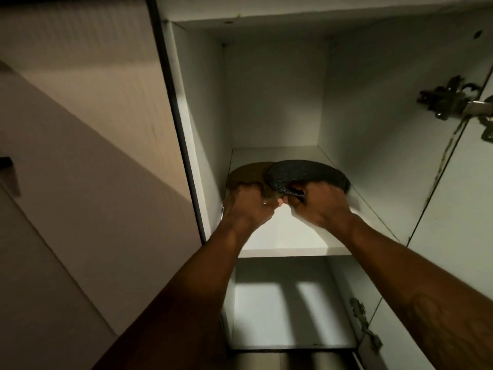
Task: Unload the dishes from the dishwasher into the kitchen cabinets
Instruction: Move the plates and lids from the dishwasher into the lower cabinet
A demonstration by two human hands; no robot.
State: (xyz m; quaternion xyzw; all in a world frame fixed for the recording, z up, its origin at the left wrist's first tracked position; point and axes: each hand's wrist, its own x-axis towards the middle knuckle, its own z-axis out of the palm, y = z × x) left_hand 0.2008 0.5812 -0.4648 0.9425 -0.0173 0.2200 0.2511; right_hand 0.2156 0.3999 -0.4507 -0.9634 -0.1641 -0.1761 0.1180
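1. Now the left hand (248, 206) grips the brown plate (246, 173) by its near rim, low on the cabinet shelf (293, 244), left side.
2. Right hand (320, 205) clutches the dark speckled plate (306, 173), tilted over the brown one, likely for stacking.

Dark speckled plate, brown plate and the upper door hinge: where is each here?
dark speckled plate (306, 173), head view, middle of its speckled face.
brown plate (248, 173), head view, its visible left part.
upper door hinge (448, 98), head view, its metal body.
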